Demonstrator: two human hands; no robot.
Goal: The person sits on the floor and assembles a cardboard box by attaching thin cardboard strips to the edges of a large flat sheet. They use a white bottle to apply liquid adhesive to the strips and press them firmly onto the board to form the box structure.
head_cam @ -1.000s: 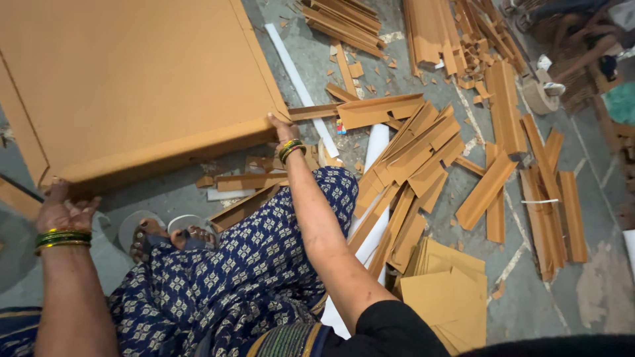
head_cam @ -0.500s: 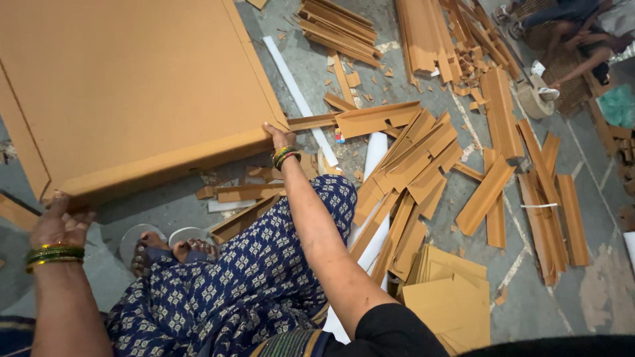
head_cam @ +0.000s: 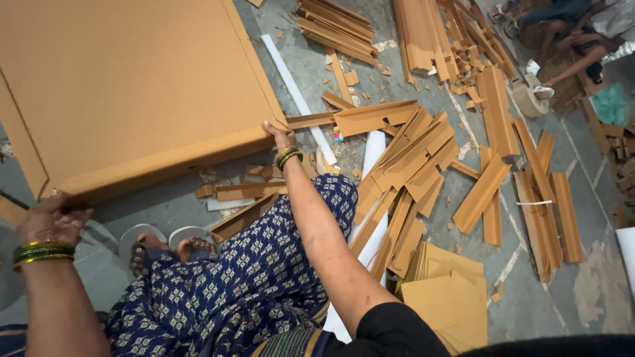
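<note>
A large flat brown cardboard box [head_cam: 132, 86] fills the upper left of the head view, lifted off the grey floor. My left hand [head_cam: 53, 221] grips its near left corner; green and gold bangles ring that wrist. My right hand [head_cam: 278, 137] grips the near right corner, fingers curled over the edge, bangles on this wrist too. Below the box lie my blue patterned garment [head_cam: 245, 284] and my feet [head_cam: 165, 251] in white sandals.
Many brown cardboard corner strips [head_cam: 410, 172] lie scattered to the right, with stacked bundles [head_cam: 337, 26] farther off. Flat cardboard sheets [head_cam: 450, 297] sit at lower right. A long white strip [head_cam: 297, 99] crosses the floor. Another person's legs [head_cam: 569, 39] show at top right beside a tape roll [head_cam: 529, 99].
The camera has tilted so the box and floor slide upward in view. Both hands keep their grip on the box corners, and the box's near edge sits slightly farther from my feet.
</note>
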